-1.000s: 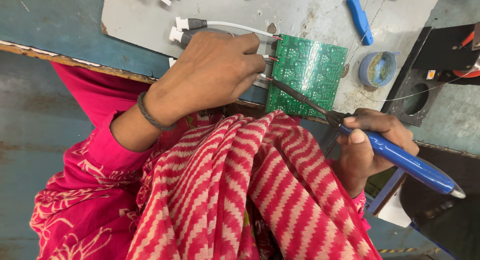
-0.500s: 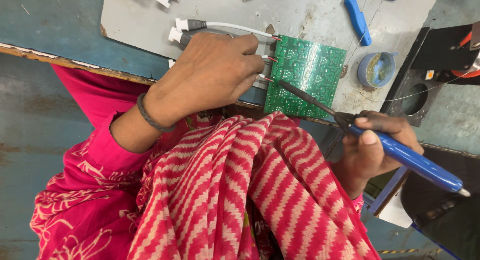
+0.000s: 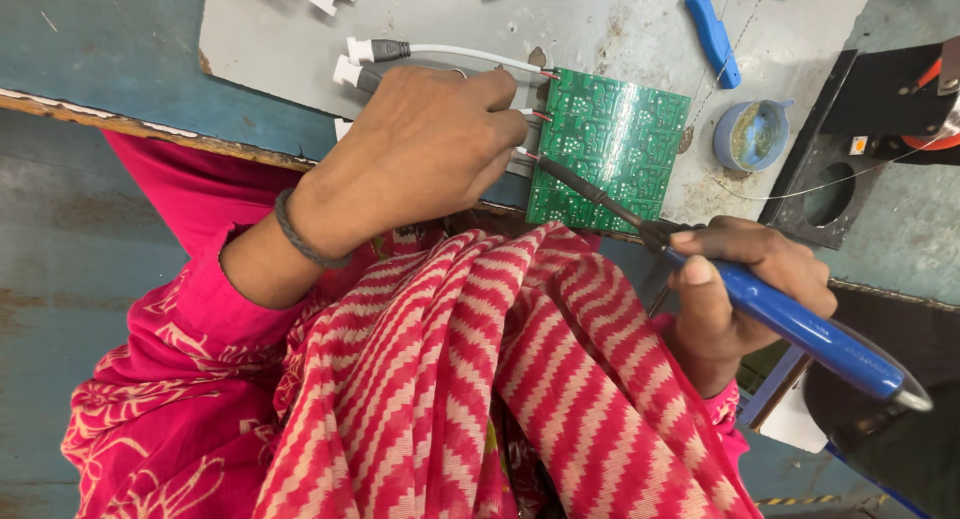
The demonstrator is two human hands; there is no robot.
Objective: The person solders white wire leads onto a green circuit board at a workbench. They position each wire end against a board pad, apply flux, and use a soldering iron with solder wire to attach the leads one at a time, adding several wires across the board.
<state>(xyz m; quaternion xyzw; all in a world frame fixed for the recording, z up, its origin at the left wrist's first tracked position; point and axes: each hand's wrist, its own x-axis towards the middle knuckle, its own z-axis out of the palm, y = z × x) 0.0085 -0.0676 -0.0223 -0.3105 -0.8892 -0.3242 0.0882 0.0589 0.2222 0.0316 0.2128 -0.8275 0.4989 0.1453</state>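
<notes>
- The left hand (image 3: 420, 154) lies flat over the wires (image 3: 470, 54) at the near edge of the grey worktop (image 3: 600, 19), fingers curled down on them, apparently to keep the wire ends from shifting against the board.
- The green board (image 3: 610, 149) rests at that near edge, partly overhanging it, with its left side touching the wire ends; red-tipped leads meet it there.
- The right hand (image 3: 745, 289) is wrapped tightly round the blue handle of the iron (image 3: 800, 324), thumb along the top, likely for fine control.
- The iron's dark tip reaches to the board's left edge, just beside the left fingertips (image 3: 505, 129).
- A small blue tin (image 3: 752, 134) sits near the board's right side, within easy reach; a thin strand of wire runs past it.
- Blue-handled pliers (image 3: 712, 29) lie toward the far edge.
</notes>
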